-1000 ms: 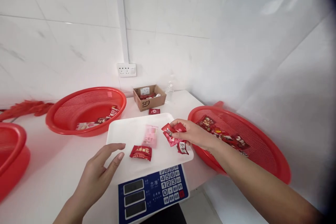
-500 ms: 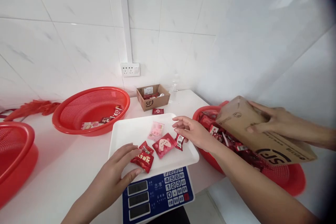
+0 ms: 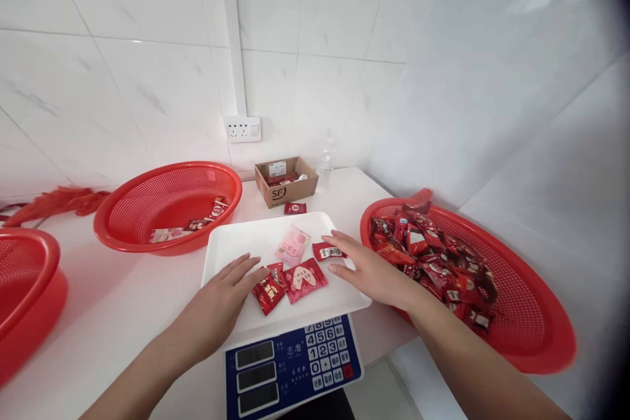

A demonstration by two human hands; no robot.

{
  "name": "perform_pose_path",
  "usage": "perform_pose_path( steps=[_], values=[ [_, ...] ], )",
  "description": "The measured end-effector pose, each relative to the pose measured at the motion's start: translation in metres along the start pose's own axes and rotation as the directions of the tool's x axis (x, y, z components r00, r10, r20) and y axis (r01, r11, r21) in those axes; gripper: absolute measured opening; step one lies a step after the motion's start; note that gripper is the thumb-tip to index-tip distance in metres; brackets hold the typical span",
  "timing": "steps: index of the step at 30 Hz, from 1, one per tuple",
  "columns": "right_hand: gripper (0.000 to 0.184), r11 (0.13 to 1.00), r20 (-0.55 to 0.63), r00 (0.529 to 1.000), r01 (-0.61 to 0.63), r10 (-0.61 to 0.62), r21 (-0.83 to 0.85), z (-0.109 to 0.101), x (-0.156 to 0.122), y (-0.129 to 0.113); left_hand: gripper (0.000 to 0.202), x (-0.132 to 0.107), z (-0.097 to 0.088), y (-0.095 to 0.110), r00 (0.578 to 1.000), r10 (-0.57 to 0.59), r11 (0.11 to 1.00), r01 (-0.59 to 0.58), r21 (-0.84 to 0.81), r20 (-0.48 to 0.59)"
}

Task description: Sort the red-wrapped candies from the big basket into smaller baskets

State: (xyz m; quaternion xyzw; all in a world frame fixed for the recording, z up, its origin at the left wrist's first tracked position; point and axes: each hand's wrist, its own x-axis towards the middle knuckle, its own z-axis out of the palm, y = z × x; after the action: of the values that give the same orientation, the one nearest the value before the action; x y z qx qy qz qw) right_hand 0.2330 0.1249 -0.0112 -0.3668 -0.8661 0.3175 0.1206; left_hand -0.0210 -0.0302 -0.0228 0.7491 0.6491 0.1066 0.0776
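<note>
Several wrapped snack packets lie on the white tray (image 3: pixel 226 246) of a blue weighing scale (image 3: pixel 290 367). My left hand (image 3: pixel 224 302), fingers stretched out, is over the tray's left side, its fingertips by a dark red packet (image 3: pixel 269 294). A larger red packet (image 3: pixel 304 280) rests at the middle, with a pale pink packet (image 3: pixel 293 244) behind it. Over the tray's right edge is my right hand (image 3: pixel 367 269), open, its fingers around the near side of a small red packet with a white label (image 3: pixel 329 251). Neither hand visibly grips anything.
To the right a red basket (image 3: pixel 536 295) holds a heap of red packets (image 3: pixel 438 256). Another red basket (image 3: pixel 132 210) with a few packets stands back left, a third (image 3: pixel 39 275) at the far left. Behind the tray are a small cardboard box (image 3: pixel 290 193) and a clear bottle (image 3: pixel 327 157).
Another person's hand and the cardboard box over the right basket have left view. The small labelled packet has turned sideways and moved slightly up-left. The packets near my left hand have shifted.
</note>
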Motion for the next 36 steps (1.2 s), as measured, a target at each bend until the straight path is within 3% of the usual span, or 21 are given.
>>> perform_pose_path(
  steps=[3,7,11,14,19,28,33,36],
  values=[
    [0.055,0.998,0.07,0.997,-0.012,0.016,-0.058,0.009,-0.004,-0.008,0.049,0.009,-0.008,0.012,0.997,0.034,0.996,-0.028,-0.082,0.073],
    [0.055,0.997,0.103,0.994,0.032,-0.025,-0.068,0.021,-0.004,-0.021,0.064,0.024,-0.002,0.02,0.97,0.119,0.992,-0.109,-0.06,0.213],
    [0.057,0.991,0.114,0.984,0.131,-0.134,0.027,0.023,-0.008,-0.029,0.061,0.035,0.003,0.004,0.962,0.131,0.991,-0.136,0.002,0.24],
    [0.057,0.982,0.1,0.979,0.171,-0.178,0.073,0.018,-0.016,-0.03,0.076,0.04,-0.006,-0.008,0.966,0.111,0.993,-0.115,0.002,0.233],
    [0.054,0.99,-0.04,0.994,0.109,-0.105,0.095,0.013,-0.03,-0.013,0.083,0.051,-0.015,0.007,0.962,0.081,0.996,-0.069,-0.057,0.261],
    [0.052,0.988,-0.274,0.954,-0.095,0.124,0.119,0.006,-0.063,0.026,0.076,0.086,0.006,0.042,0.984,0.026,0.999,-0.029,0.017,0.177],
    [0.049,0.988,-0.371,0.916,-0.145,0.153,0.049,0.002,-0.073,0.047,0.074,0.089,0.014,0.041,0.962,0.189,0.981,-0.196,0.016,0.197],
    [0.052,0.984,-0.351,0.92,-0.179,0.175,0.023,0.003,-0.074,0.054,0.069,0.089,0.008,0.027,0.901,0.378,0.922,-0.387,0.001,0.214]
  ],
)
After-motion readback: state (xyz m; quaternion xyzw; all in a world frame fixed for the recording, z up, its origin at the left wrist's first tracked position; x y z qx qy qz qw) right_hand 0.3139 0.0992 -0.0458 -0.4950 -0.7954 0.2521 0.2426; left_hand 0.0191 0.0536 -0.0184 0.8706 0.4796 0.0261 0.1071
